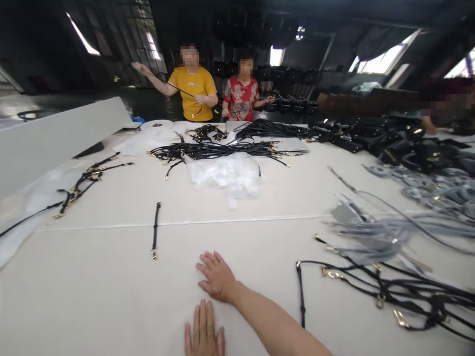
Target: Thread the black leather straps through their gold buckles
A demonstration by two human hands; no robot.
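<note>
**Short black strap (156,230) lay apart from 2 flat grips**

The right grip (217,277) rested palm down on the white bench (111,296), fingers spread and holding nothing. The left grip (204,330) lay just nearer the person than the right one, also flat with fingers straight and nothing in it; the bottom edge of the view cut off its wrist. The 2 grips were close together, but I could not tell whether they touched.

The short black strap, with a gold clasp at each end, lay straight on the bench to the left of the right grip and a little beyond it, clear of both grips. To the right of the right grip sat a tangle of black straps with gold clasps (389,291), with blurred grey straps (389,232) beyond them. Straight ahead of the grips, well apart, lay a crumpled clear plastic bag (226,175) against a long heap of black straps (222,148). Far off to the left, more black straps (85,180) trailed across the bench.

At the far side stood a person in a yellow top (193,91), pulling a strap out between both hands, and a person in a red patterned top (241,96).
</note>
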